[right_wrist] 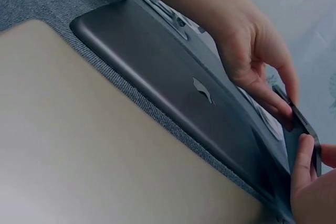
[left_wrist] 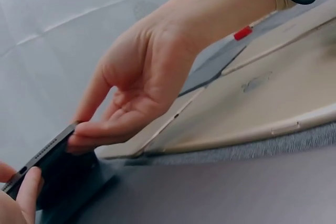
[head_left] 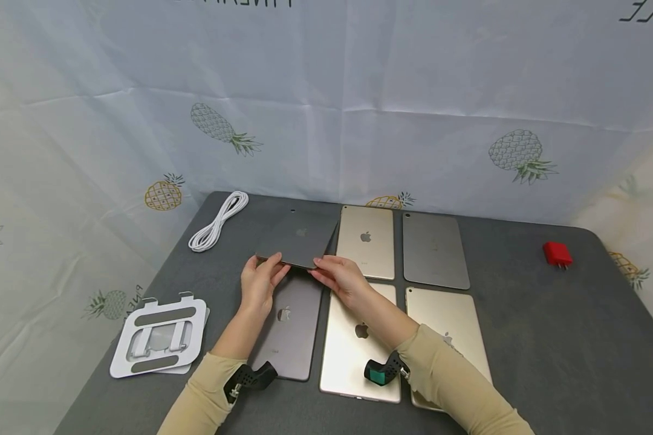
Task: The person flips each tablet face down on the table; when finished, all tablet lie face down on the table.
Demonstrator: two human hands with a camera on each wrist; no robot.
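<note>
A dark grey tablet (head_left: 296, 232) with a logo on its back tilts up from the table, its near edge raised. My left hand (head_left: 258, 284) pinches that edge near the left corner, thumb on top and fingers beneath. At the right corner my right hand (head_left: 347, 279) grips the same edge likewise. Under the hands lies another grey tablet (head_left: 291, 338), back up. In the left wrist view the raised tablet's edge (left_wrist: 50, 150) spans between both hands. The right wrist view shows that edge (right_wrist: 303, 121) too, with the underside in shadow.
Right of the hands lie gold tablets (head_left: 378, 235), (head_left: 348, 368), (head_left: 465, 362) and a grey tablet (head_left: 435, 251), backs up. A white coiled cable (head_left: 217, 222) and a white folding stand (head_left: 160, 337) are at left. A red charger (head_left: 557, 254) sits far right. A pineapple-print curtain (head_left: 326, 121) hangs behind.
</note>
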